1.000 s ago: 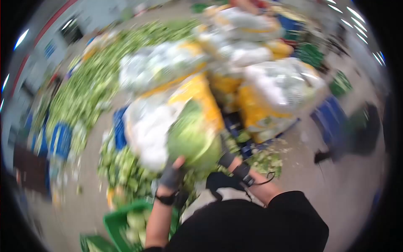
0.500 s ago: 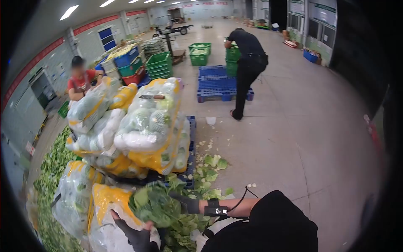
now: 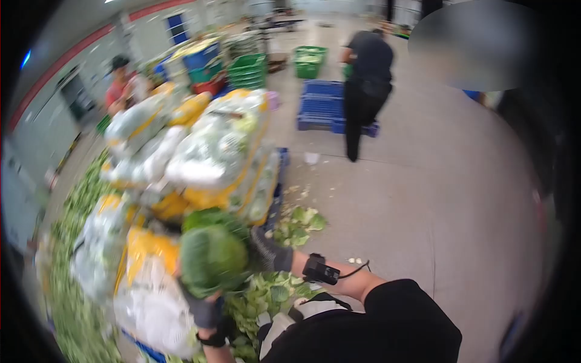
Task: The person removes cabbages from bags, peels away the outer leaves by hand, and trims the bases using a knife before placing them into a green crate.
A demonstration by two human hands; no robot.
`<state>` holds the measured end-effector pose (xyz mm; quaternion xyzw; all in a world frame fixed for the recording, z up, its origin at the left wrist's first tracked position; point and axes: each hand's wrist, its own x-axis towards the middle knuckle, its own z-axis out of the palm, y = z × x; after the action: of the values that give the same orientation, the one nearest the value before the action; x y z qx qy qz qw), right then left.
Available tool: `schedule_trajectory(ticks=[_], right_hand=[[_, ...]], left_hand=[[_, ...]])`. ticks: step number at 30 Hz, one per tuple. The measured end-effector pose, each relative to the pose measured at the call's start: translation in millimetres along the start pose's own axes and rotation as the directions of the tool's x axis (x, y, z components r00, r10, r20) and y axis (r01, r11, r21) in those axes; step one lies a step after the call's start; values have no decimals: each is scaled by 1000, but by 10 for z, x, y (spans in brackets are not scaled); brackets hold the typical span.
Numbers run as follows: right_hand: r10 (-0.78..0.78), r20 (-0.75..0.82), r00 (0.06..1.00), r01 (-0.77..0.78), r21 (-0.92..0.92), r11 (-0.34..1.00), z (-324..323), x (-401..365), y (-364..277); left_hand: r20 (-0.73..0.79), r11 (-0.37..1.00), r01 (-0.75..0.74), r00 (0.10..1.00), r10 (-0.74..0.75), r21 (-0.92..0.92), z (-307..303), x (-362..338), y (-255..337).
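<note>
A green cabbage (image 3: 215, 259) with loose outer leaves is held up in front of me, between my two grey-gloved hands. My left hand (image 3: 203, 305) grips it from below on the left, its fingers partly hidden by the head. Against the right side is my right hand (image 3: 271, 251), closed about the cabbage's edge with some fingers out of sight. Below lie many loose cabbage leaves (image 3: 266, 302). Just left of the cabbage stands a clear bag with a yellow band (image 3: 151, 248), filled with white-wrapped heads.
Filled bags (image 3: 212, 154) are stacked on a blue pallet (image 3: 279, 181), with a knife (image 3: 227, 114) on top. A leaf heap (image 3: 78, 242) lies left. One person (image 3: 124, 88) stands behind the bags; another (image 3: 368, 78) bends by a blue pallet (image 3: 321, 106) and green crate (image 3: 310, 60).
The cabbage has been raised and turned, its round head now showing. My left hand has gone from spread fingers to gripping it. My right hand has moved up; the view has shifted.
</note>
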<state>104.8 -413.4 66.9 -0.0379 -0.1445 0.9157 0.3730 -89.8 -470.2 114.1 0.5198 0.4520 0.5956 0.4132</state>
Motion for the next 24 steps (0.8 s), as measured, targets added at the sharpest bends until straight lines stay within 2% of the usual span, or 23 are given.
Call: schedule_trajectory(ticks=[1,2,3,5,6,8,9,11,12,14,15,17,18,19,20,21,22,23,24], right_hand=[[2,-81,997,-9,-81,997,-302,169,75],[-19,-152,988,-8,-178,984,-457,315,109],[-12,-44,999,9,-63,998,-475,337,134],[-6,-53,999,7,26,1000,-52,248,234],[42,-47,998,-41,29,999,-96,297,351],[0,-37,999,0,0,1000,-263,454,631],[67,-26,997,-67,5,998,-272,527,741],[68,0,998,-68,-26,997,-262,664,941],[147,-7,989,-147,-9,989,-219,708,1062],[156,-82,984,-171,-250,953,-102,755,1283],[217,-93,972,-233,-237,943,-33,756,1418],[257,-244,935,-289,-103,952,75,747,1632],[185,177,967,-65,-528,846,-157,761,1804],[214,183,960,-90,-522,848,-372,784,1924],[250,132,959,-172,-430,887,-331,845,1986],[288,81,954,-247,-330,911,-260,907,2035],[328,27,944,-315,-221,923,-185,931,2082],[371,-30,928,-372,-105,922,-115,925,2121],[415,-81,906,-416,10,909,-45,933,2142]], left_hand=[[75,960,-128,991,113,247,-118,-10,-91],[109,923,-221,974,197,313,-93,6,-45],[105,931,-259,965,240,255,-17,-34,109],[-23,968,-245,969,246,55,-137,-48,45],[-67,969,-237,968,242,74,-176,-114,111],[-374,985,-115,926,60,-127,-297,-210,278],[-433,987,-117,899,59,-106,-442,-246,244],[-405,988,-147,907,120,-37,-774,-334,22],[-457,992,-120,881,120,30,-929,-401,-5],[-548,985,-72,824,147,157,-1172,-563,-69],[-578,972,-63,795,185,225,-1274,-626,-83],[-790,975,224,599,-132,7,-1441,-698,-19],[-841,961,55,472,-266,-273,-1465,-720,-87],[-857,963,53,444,-261,-265,-1648,-827,-232],[-792,885,-108,504,-345,-453,-1915,-948,-427],[-711,745,-250,581,-396,-619,-2189,-1092,-556],[-621,350,-518,706,-341,-780,-2508,-1240,-560],[-815,793,-315,459,-354,-522,-2262,-1149,139],[-763,781,-223,482,-431,-583,-2362,-1257,75]])
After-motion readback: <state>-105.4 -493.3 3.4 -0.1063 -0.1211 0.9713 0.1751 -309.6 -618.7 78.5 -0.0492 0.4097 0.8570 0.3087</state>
